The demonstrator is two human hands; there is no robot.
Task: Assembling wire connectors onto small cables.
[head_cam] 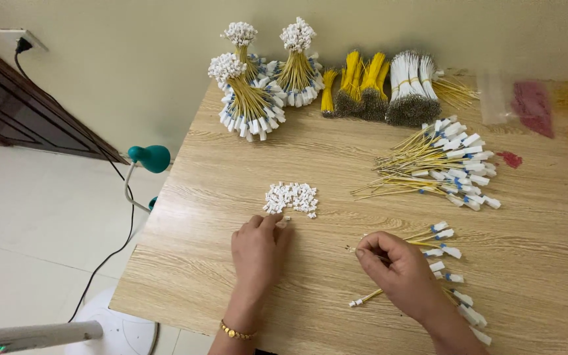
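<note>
Near the front edge of the wooden table, left hand lies palm down, fingers loosely curled, fingertips pinching at one small white connector at the near edge of the pile of white connectors. Whether it is actually gripped, cannot tell. Gold bracelet on that wrist.

Right hand sits to the right, well apart from the left, fingers curled in, thumb and forefinger closed at the tip of a yellow wire. Wire's long axis runs roughly left-right, slightly tilted up toward the right; bare end points left at the fingertips, white-tagged end points right, away from the hand. More tagged wires in a small fan lie under and just right of this hand, tags to the right. One separate wire lies just left of the wrist, axis diagonal, white end pointing lower left.

Further back and right, a bigger loose heap of yellow tagged wires, tags on the right side, bare ends pointing left. Along the back edge by the wall: three upright tied bundles with white connector heads, then yellow wire bundles and a white wire bundle. Clear bag with red bits at far right.

Off the table on the left: green desk lamp, black cable, white fan base on the floor.
</note>
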